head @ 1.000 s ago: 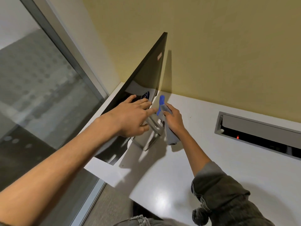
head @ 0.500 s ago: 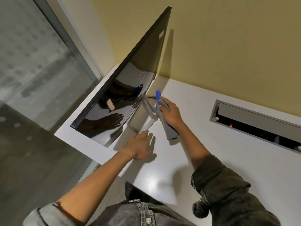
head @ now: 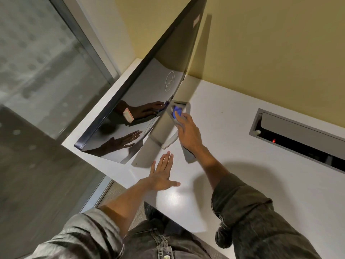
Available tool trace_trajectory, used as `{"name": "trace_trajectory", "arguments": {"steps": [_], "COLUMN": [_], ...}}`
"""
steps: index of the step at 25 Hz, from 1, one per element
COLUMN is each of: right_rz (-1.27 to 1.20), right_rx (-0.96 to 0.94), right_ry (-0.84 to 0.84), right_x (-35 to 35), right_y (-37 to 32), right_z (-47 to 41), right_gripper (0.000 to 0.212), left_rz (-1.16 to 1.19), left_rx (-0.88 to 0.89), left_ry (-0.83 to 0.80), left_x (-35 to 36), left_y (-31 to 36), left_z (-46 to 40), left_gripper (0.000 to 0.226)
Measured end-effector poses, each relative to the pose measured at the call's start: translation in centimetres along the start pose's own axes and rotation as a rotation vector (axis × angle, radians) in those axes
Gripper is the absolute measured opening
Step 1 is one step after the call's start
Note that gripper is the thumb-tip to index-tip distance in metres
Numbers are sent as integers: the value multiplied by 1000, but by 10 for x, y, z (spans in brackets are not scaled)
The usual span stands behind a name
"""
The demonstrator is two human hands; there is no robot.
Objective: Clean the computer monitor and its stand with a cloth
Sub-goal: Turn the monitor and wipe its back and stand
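Note:
The monitor [head: 149, 86] stands edge-on at the desk's left corner, its glossy grey-and-black back facing me and mirroring both hands. Its silver stand [head: 160, 128] rises from a flat base below. My right hand [head: 189, 133] grips a grey cloth [head: 189, 156] with a blue end [head: 176, 112] and holds it against the upper part of the stand. The cloth's grey tail hangs under my wrist. My left hand [head: 161, 174] lies flat on the white desk [head: 242, 165] with fingers spread, just in front of the stand's base.
A grey cable hatch [head: 298, 135] with a red light inside is sunk into the desk at the right. A yellow wall runs behind the desk. A glass partition with a metal frame [head: 89, 43] closes the left side, close to the monitor.
My left hand left the monitor's lower edge and came down flat onto the desk. My right hand stayed at the stand with the cloth. The camera has moved closer and higher.

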State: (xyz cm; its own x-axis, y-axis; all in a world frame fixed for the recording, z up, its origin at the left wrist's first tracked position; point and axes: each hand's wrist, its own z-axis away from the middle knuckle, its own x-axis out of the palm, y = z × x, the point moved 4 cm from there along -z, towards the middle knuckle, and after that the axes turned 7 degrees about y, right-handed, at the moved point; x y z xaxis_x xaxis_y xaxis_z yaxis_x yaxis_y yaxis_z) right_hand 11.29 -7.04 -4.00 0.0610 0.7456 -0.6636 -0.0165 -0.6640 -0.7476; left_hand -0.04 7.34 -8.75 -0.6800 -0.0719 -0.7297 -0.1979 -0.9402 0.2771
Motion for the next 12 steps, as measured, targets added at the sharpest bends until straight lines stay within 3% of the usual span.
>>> {"name": "trace_trajectory", "arguments": {"steps": [5, 9, 12], "right_rz": [22, -160, -140], "right_rx": [169, 28, -57], "right_ry": [-71, 159, 101], "right_x": [11, -14, -9], "right_y": [46, 4, -24], "right_z": [20, -3, -7], "right_gripper": [37, 36, 43], "left_rz": [-5, 13, 1], "left_rx": [10, 18, 16], "left_ry": [-40, -9, -19], "left_x": [2, 5, 6], "left_y": [-3, -6, -6], "left_z": [-3, -4, -6], "left_gripper": [115, 115, 115]}}
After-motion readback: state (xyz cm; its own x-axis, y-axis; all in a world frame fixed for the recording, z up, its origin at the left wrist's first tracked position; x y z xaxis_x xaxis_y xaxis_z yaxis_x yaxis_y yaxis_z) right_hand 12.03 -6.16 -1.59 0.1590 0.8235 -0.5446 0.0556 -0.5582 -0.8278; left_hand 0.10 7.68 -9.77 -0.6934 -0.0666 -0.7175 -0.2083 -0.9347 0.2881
